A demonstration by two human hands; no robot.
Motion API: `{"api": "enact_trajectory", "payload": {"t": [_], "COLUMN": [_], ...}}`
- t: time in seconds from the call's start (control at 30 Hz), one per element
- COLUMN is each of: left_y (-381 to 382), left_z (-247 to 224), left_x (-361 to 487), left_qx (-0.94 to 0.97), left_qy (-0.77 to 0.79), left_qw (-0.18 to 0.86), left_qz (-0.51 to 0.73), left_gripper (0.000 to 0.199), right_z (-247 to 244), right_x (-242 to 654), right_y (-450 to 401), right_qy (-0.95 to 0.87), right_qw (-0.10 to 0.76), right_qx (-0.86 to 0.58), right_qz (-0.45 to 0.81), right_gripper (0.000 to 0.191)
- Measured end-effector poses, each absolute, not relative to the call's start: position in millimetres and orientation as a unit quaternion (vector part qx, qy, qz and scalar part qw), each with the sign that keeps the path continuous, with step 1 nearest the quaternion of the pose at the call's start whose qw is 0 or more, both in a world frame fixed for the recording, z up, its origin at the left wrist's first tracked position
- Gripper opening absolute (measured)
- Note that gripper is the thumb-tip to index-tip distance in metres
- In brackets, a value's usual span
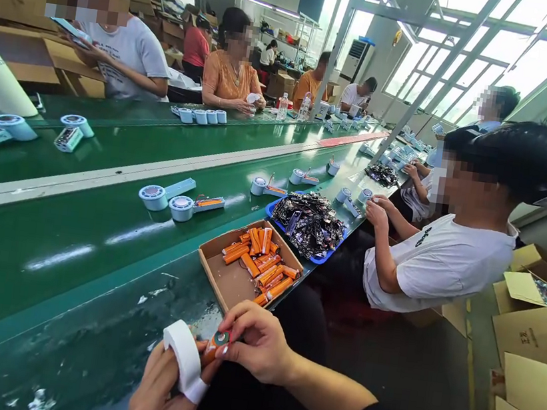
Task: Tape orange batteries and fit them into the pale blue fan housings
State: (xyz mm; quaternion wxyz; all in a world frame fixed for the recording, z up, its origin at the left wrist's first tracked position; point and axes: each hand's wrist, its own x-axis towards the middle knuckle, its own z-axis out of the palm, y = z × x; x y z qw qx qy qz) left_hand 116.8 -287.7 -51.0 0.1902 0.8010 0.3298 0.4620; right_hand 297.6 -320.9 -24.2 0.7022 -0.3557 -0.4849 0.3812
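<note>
Low in the view, my left hand (158, 388) is closed with a roll of white tape (183, 354) hooped over its fingers. An orange cylindrical battery (210, 352) lies between my hands, its round end turned up toward me. Thumb and fingers of my right hand (258, 344) pinch the battery at that end, where a bit of red shows. Part of the battery is hidden behind the tape and my left fingers. Just beyond my hands stands a cardboard tray (216, 275) holding several orange batteries (259, 257).
A blue tray (321, 260) heaped with dark circuit boards (309, 223) adjoins the cardboard tray. Light-blue fan bodies (181, 208) stand along the green conveyor belt (84, 227). A co-worker in a white shirt (447, 261) sits to my right; others sit across. Cardboard boxes (532, 340) stand at right.
</note>
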Motion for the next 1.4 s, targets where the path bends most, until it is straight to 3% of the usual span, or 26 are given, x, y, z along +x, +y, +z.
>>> {"api": "enact_trajectory", "payload": {"t": [0.1,0.27,0.43,0.6,0.83,0.97,1.03,1.13,1.4], "left_y": [-285.8,-283.6,-280.1,-283.2,-290.0,-273.8,-267.8,-272.3,-281.4], "left_z": [-50.8,-49.9,-55.7,-65.9,-60.3,-58.0,-53.3,-34.9,13.6], "left_x": [116.5,117.1,110.5,105.0,108.6,96.1,91.1,89.5,107.8], "left_qx": [0.818,0.818,0.852,0.850,0.833,0.885,0.915,0.944,0.980], "left_qy": [0.309,0.301,0.270,0.277,0.300,0.260,0.223,0.186,0.176], "left_qw": [0.126,0.091,0.100,0.132,0.174,0.127,0.085,0.040,-0.003], "left_qz": [0.468,0.481,0.437,0.429,0.431,0.366,0.327,0.271,0.088], "left_gripper": [0.016,0.015,0.022,0.023,0.028,0.044,0.040,0.027,0.022], "right_z": [-22.7,-19.8,-23.0,-19.6,-19.6,-12.8,-3.2,14.6,44.9], "right_x": [295.7,295.9,296.7,298.0,294.5,314.9,329.0,345.0,370.4], "right_y": [-323.5,-324.6,-324.8,-324.4,-326.5,-323.0,-323.8,-329.0,-325.2], "right_qy": [-0.461,-0.527,-0.528,-0.565,-0.516,-0.419,-0.393,-0.419,-0.591], "right_qw": [0.687,0.662,0.682,0.650,0.670,0.714,0.710,0.661,0.427], "right_qx": [-0.358,-0.404,-0.388,-0.379,-0.365,-0.359,-0.369,-0.419,-0.518], "right_qz": [0.433,0.348,0.323,0.339,0.390,0.431,0.454,0.460,0.447], "right_gripper": [0.050,0.017,0.015,0.025,0.014,0.019,0.022,0.025,0.028]}}
